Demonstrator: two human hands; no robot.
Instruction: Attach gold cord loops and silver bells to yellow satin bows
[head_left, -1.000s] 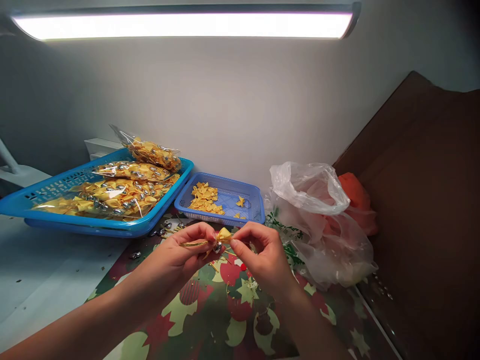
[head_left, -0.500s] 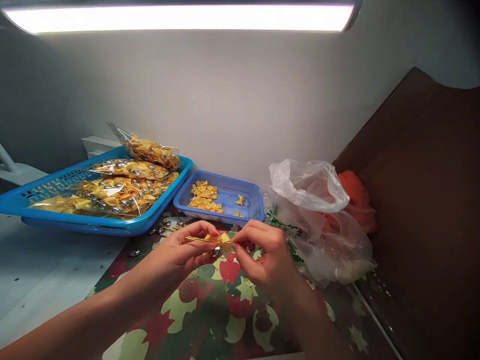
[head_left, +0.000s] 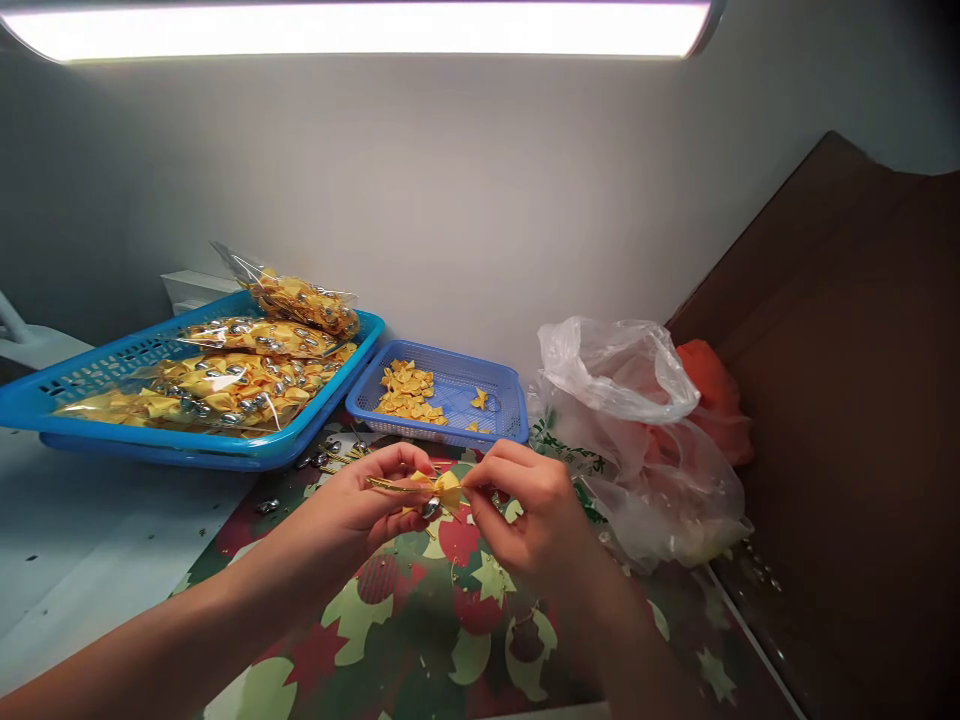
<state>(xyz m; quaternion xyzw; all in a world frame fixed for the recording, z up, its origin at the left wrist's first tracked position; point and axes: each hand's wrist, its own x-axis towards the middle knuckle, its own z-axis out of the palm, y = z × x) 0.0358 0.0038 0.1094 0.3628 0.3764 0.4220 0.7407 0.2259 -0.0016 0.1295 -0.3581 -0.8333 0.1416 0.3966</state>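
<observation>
Between my two hands is a small yellow ribbon bow (head_left: 448, 489), with a shiny silver bell-like bead (head_left: 431, 507) against its underside. My left hand (head_left: 390, 492) is closed on the bow's left side, and thin gold twist ties (head_left: 386, 485) stick out leftward from its fingers. With thumb and forefinger, my right hand (head_left: 521, 500) pinches at the bow's right edge; exactly what is between those fingertips is hidden. Both hands hover over the patterned sheet (head_left: 420, 640) on the table.
Left stands a blue basket (head_left: 135, 440) holding clear bags of yellow bows (head_left: 225, 385). A smaller blue basket (head_left: 491, 375) behind my hands holds loose bows (head_left: 409, 390). Silver beads (head_left: 268, 507) lie left. Plastic bags (head_left: 622, 370) sit right, beside a brown panel (head_left: 847, 400).
The bow has turned slightly between my fingers and shows more of its right loop. The gold ties tilt a little differently. Both hands stay almost in place.
</observation>
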